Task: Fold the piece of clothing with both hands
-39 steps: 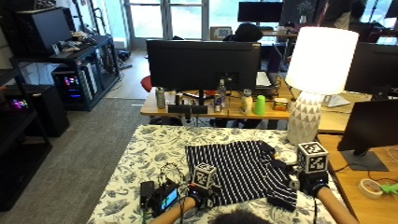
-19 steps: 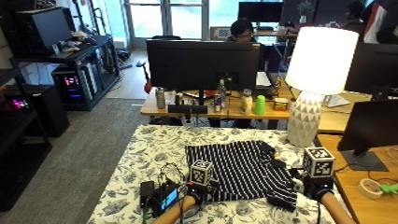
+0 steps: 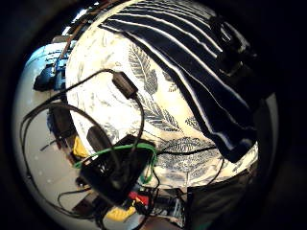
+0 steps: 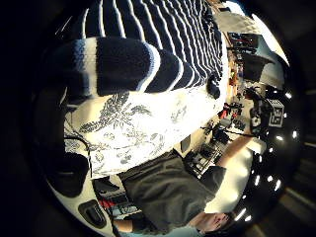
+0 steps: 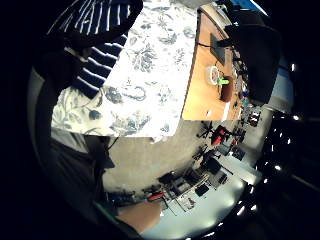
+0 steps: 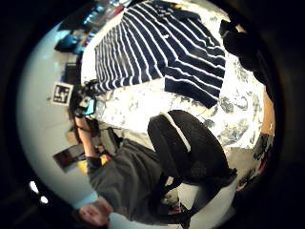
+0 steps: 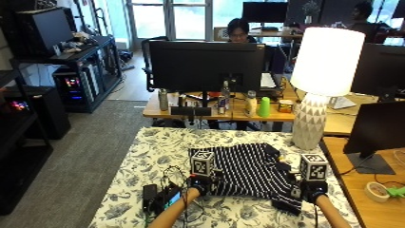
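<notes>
A dark navy shirt with white stripes (image 7: 244, 173) lies spread on the floral tablecloth (image 7: 158, 147). My left hand (image 7: 199, 185) is at the shirt's near left corner; the left thumb side palm view shows a bulging fold of the striped cloth (image 4: 123, 64) right at the palm, pinched. My right hand (image 7: 311, 191) is at the shirt's near right side by the short sleeve (image 7: 288, 202). There a dark finger (image 5: 65, 65) curls over the striped cloth (image 5: 97, 67). The rest of the shirt (image 6: 157, 52) lies flat.
A black device with tangled cables (image 7: 158, 194) sits on the table left of my left hand. A white lamp (image 7: 316, 95) stands at the far right corner. Right of the table is a wooden desk (image 7: 373, 209) with a tape roll (image 7: 378, 190) and a monitor (image 7: 380, 137).
My right hand has drifted slightly nearer to me at the sleeve. My left hand has hardly moved. The shirt lies as before.
</notes>
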Demonstrator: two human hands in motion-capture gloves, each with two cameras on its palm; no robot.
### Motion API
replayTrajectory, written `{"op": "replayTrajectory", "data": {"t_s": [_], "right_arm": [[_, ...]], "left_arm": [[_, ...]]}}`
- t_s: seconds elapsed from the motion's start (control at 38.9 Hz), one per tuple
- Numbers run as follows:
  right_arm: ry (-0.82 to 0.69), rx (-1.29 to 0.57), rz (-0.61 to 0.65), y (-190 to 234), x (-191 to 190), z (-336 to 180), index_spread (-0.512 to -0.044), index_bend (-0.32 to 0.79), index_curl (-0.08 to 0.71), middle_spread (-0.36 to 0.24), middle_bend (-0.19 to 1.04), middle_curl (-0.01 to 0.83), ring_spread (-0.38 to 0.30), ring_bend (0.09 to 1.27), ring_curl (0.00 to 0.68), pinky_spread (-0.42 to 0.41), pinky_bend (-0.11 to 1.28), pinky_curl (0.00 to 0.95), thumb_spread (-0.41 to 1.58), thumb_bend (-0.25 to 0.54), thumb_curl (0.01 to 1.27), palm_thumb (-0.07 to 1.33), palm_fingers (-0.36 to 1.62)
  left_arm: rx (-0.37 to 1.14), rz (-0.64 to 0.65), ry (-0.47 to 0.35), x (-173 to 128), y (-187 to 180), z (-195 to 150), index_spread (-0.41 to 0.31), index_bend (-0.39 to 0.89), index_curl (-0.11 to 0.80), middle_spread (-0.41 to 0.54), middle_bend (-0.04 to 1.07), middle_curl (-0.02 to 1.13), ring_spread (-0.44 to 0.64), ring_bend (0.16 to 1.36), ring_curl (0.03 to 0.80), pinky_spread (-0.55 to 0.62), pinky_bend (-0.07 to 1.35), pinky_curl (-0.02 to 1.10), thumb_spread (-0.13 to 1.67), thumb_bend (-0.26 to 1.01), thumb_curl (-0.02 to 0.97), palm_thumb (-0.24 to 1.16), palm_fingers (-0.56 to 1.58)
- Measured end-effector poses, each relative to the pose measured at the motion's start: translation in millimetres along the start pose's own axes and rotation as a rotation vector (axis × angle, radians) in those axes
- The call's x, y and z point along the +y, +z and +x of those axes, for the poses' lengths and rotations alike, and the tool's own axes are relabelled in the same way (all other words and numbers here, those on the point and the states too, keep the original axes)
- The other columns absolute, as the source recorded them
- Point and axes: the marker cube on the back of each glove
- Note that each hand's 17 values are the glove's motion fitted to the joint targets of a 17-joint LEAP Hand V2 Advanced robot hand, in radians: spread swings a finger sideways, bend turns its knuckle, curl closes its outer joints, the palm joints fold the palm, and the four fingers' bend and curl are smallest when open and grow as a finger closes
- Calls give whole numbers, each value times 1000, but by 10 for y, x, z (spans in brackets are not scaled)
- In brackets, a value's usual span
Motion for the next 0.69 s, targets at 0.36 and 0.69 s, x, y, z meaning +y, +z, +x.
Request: {"op": "replayTrajectory", "data": {"t_s": [0.36, 0.69], "right_arm": [[5, 129, -254, 794, -576, -35, -296, 53, 195, -56, 187, 416, -48, 431, 399, 60, 452, 400, 1143, -7, 259, 473, 540], [6, 166, -185, 976, -725, -154, -322, 55, 124, -28, 178, 366, 11, 537, 387, 79, 677, 418, 1076, 21, 303, 647, 464]], "left_arm": [[-168, 187, -158, -475, -314, -228, -233, 464, 493, -129, 126, 288, -25, 392, 310, -57, 289, 346, 1586, 137, 165, 428, 772], [-172, 191, -182, -499, -388, -242, -235, 442, 514, -129, 124, 278, -33, 372, 321, -49, 267, 356, 1587, 149, 145, 409, 779]]}}
